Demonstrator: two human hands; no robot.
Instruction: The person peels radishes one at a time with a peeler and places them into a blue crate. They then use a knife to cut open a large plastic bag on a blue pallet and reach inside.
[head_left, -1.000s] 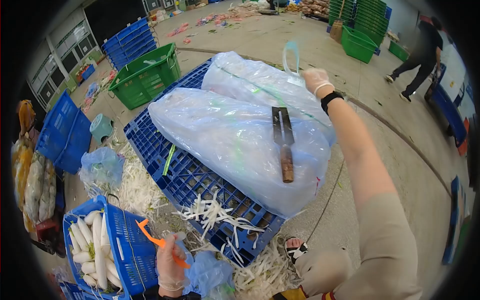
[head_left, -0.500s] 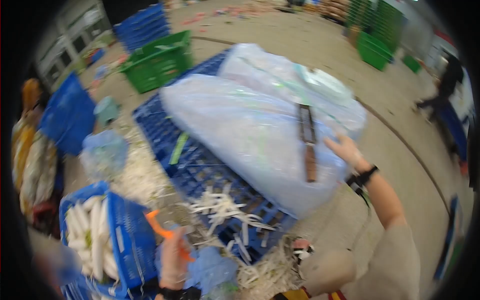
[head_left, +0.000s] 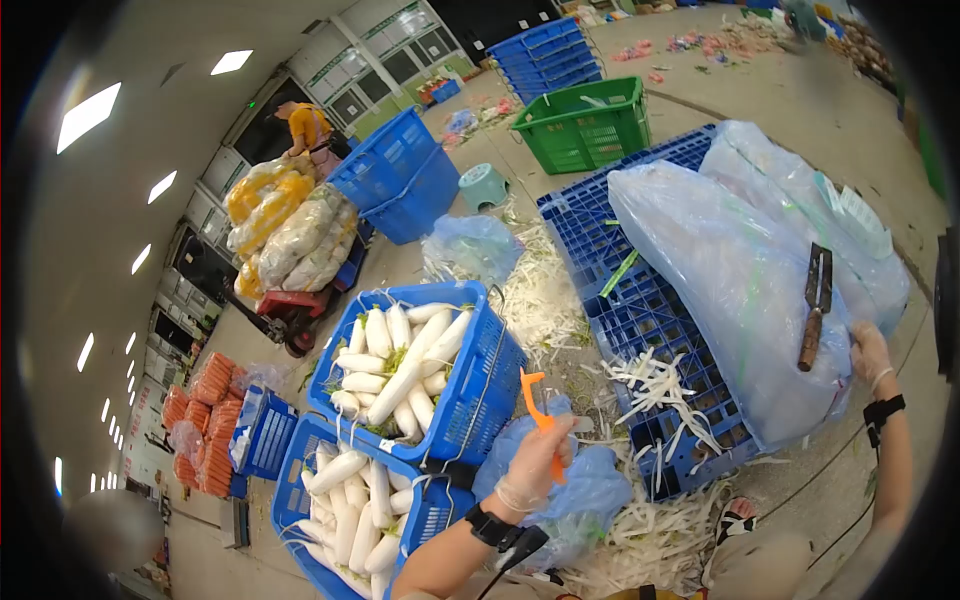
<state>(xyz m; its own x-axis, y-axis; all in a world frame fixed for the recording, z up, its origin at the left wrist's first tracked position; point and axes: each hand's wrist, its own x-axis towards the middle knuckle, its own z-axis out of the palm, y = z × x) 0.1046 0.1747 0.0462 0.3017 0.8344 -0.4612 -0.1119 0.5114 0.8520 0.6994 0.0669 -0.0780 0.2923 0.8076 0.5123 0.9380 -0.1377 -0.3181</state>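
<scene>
My left hand [head_left: 535,464], in a thin glove, is wrapped round an orange peeler [head_left: 538,400], held above a crumpled blue plastic bag [head_left: 590,490]. To its left stand two blue crates of white radishes, the upper crate [head_left: 490,370] and the lower crate [head_left: 430,515]. My right hand [head_left: 872,354], also gloved, rests against the right side of a large bluish plastic bag [head_left: 710,290], its fingers stretched out. Beside it, on that bag, lies a dark metal tool with a wooden handle [head_left: 815,305]. What fills the big bag is blurred by the plastic.
A blue pallet [head_left: 640,310] bears the big bags and white peelings [head_left: 665,400]. More peelings [head_left: 545,290] litter the floor. Behind stand a green crate [head_left: 585,130] and blue crates [head_left: 400,180]. A person [head_left: 308,128] is by a loaded pallet truck [head_left: 295,310]. Bagged carrots [head_left: 210,410] sit left.
The view has swung left, bringing the radish crates, the carrots and the person into sight. My right hand has come down to the bag's edge. The peeler stays in my left hand.
</scene>
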